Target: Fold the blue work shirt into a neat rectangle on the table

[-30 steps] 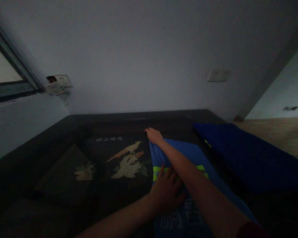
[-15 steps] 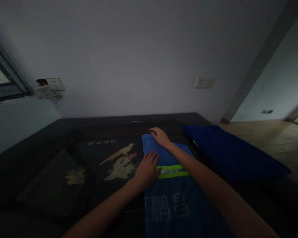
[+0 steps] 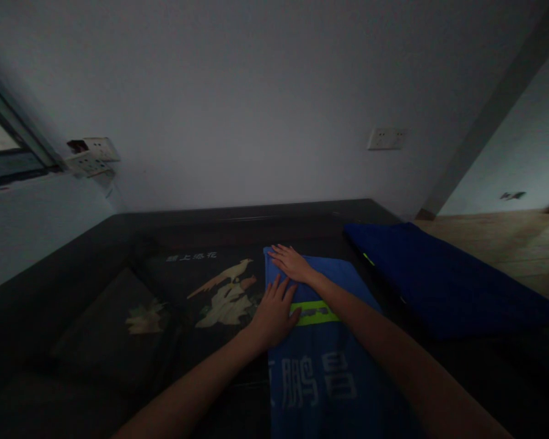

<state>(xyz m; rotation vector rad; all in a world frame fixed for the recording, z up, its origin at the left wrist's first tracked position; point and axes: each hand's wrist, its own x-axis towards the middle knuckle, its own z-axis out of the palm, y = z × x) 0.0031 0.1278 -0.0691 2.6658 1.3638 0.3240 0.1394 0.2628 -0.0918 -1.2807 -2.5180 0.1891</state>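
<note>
Two hands lie flat on a folded blue garment [image 3: 322,341], palms down and fingers spread, gripping nothing. The left hand [image 3: 274,312] presses on the garment's left edge, just beside a yellow-green reflective stripe [image 3: 315,313], with its fingertips pointing toward the far wall. The right hand [image 3: 293,263] rests flat near the garment's far left corner, its forearm crossing the cloth diagonally from the lower right.

The garment lies lengthwise on a dark counter [image 3: 210,222], running from the near edge of the view toward the wall. Pale printed characters [image 3: 313,381] show on the cloth nearer the camera, below the stripe. Its outline reads as a narrow, straight-sided rectangle, so the lengthwise folding looks done, and the hands appear to be pressing and smoothing the upper part. As far as can be judged, the piece is still long; any further folding across its length has not been made.

Left of the garment, the counter surface carries a picture of a pale bird [image 3: 226,289] with a line of small characters above it. To the right, well apart from the hands, lies a darker blue bundle of cloth [image 3: 439,280] that looks already folded. Wall sockets [image 3: 387,138] sit on the plain wall behind.
</note>
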